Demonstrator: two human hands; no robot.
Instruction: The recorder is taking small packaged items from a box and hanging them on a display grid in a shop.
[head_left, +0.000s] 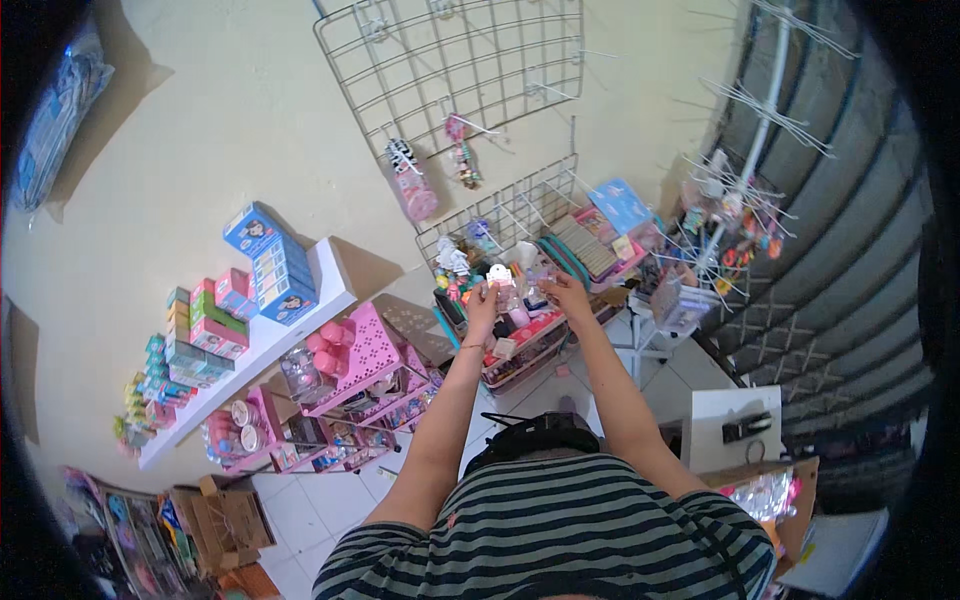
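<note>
My left hand (481, 306) pinches a small white card (500, 275) with a pinkish item below it, between thumb and fingers. To its right, my right hand (568, 294) has its fingertips closed at the edge of what looks like a clear plastic packet (535, 283); its outline blurs into the goods behind. Both hands are raised over the top tier of a rolling cart (525, 346) filled with small goods. Among these are a pink bottle (517, 315) and a small pale box (505, 348).
A wire grid panel (480, 71) hangs on the wall ahead. White hook prongs project from a display stand (765, 112) at right. Boxes line a white wall shelf (247, 352) at left, above pink perforated baskets (364, 360). Cardboard boxes (221, 517) sit lower left.
</note>
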